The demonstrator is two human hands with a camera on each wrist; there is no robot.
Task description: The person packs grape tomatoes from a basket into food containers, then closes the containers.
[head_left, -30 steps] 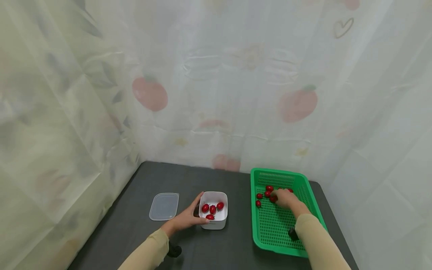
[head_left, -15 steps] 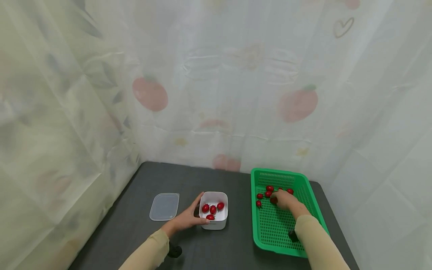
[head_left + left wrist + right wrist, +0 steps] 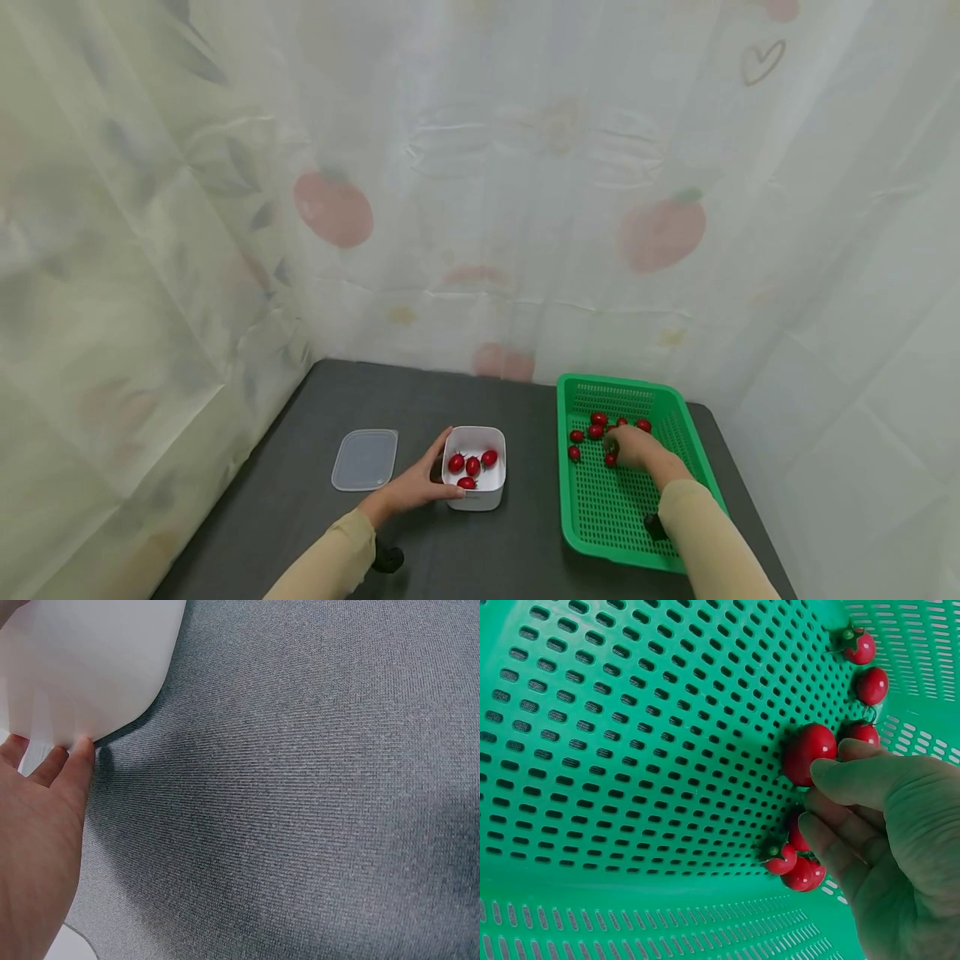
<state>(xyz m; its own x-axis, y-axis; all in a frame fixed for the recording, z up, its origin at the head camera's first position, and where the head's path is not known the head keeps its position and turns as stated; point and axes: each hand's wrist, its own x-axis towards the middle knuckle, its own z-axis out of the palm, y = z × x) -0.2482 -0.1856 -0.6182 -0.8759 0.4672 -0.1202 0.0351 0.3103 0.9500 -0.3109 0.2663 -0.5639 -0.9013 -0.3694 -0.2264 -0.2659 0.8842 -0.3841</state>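
My left hand [image 3: 408, 488] grips a square white plastic container [image 3: 481, 500], thumb on the near side and fingers around the left side. Several cherry tomatoes [image 3: 472, 466] lie inside it. In the left wrist view, fingertips [image 3: 81, 754] press against the container's pale wall [image 3: 97, 667]. My right hand [image 3: 639, 448] is down in a green perforated basket [image 3: 611, 527]. In the right wrist view, its thumb and forefinger pinch a red cherry tomato [image 3: 808, 754]; the forefinger is partly hidden. More cherry tomatoes [image 3: 871, 685] lie around the fingers, some with green stalks.
A translucent lid [image 3: 365, 459] lies flat on the dark table [image 3: 420, 392], left of the container. The basket's raised rim [image 3: 564, 467] surrounds the right hand's work area. A patterned curtain [image 3: 480, 208] hangs behind the table.
Among the tomatoes, my right hand has shifted slightly, and a tomato at its fingertips now shows nearer the basket's front. The left hand and container have stayed in place.
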